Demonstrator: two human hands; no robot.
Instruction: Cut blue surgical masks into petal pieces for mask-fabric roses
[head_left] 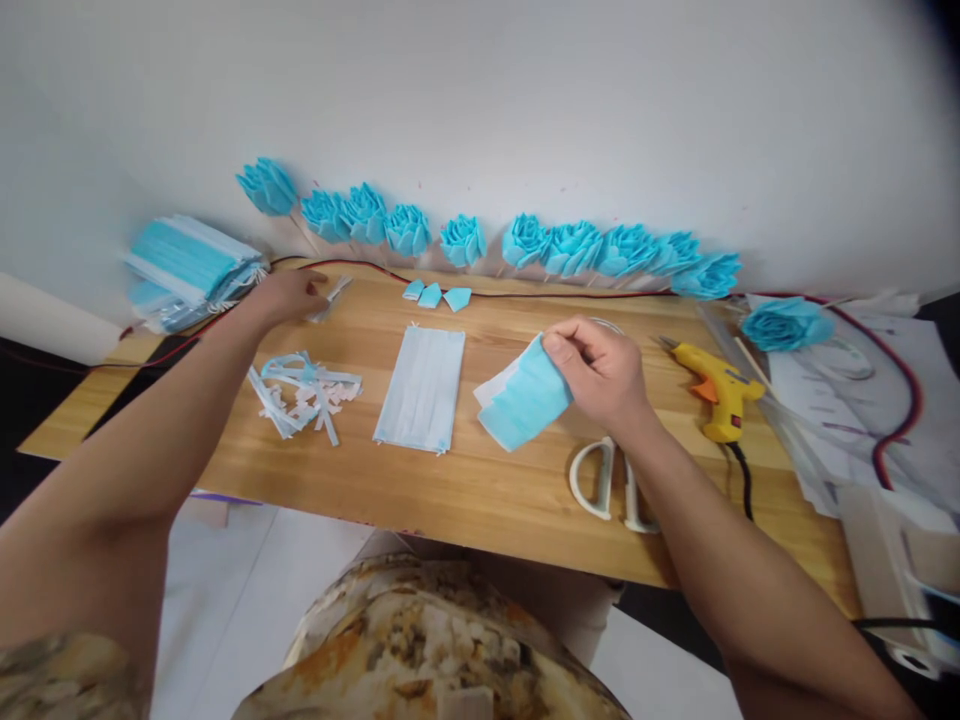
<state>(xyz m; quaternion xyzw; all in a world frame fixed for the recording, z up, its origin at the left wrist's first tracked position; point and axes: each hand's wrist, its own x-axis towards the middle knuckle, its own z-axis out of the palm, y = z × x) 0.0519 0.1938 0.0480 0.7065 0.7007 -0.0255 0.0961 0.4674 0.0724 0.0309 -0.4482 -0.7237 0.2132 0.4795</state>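
Note:
My right hand (596,365) pinches a cut piece of blue mask fabric (529,400) between thumb and fingers, with a white layer showing behind it. My left hand (291,296) reaches to the back left of the table, its fingers curled together beside some thin pale strips (334,297); whatever they hold is too small to make out. Between the hands a pleated face mask without ear loops (421,390) lies flat. Behind it sit several small folded blue pieces (442,297). Below my right wrist lie scissors, their white handles (596,480) showing and the blades hidden.
Several blue fabric flowers (463,240) on stems line the wall, and another flower (786,325) lies on papers at right. A mask stack (191,265) stands at far left. White trimmings (304,392) lie front left. A yellow glue gun (716,388) rests at right. A red-black cable (517,294) runs along the back.

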